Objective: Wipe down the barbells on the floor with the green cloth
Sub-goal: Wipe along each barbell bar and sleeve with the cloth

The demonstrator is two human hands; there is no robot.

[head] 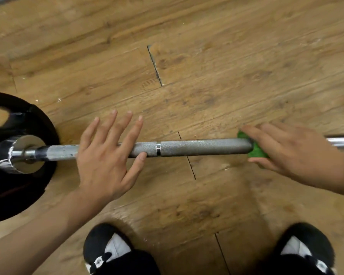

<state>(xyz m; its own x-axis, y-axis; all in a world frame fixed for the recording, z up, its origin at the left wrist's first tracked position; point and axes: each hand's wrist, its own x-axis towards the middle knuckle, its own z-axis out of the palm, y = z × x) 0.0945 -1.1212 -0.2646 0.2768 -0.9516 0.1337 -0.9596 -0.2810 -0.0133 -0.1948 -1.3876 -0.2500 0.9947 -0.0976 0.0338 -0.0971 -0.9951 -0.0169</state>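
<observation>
A barbell (197, 148) lies left to right across the wooden floor, its knurled grey shaft in the middle of the view. My left hand (105, 155) lies flat over the shaft near the left end, fingers straight and spread, thumb against the near side of the bar. My right hand (290, 149) holds the green cloth (257, 149) wrapped round the bar on the right, fingers over the far side and thumb on the near side. Most of the cloth is hidden under that hand.
A black weight plate (18, 191) with a chrome sleeve collar (14, 153) sits on the bar's left end. My two black-and-white shoes (107, 249) (304, 247) stand just in front of the bar. The floor (207, 66) beyond the bar is bare wood.
</observation>
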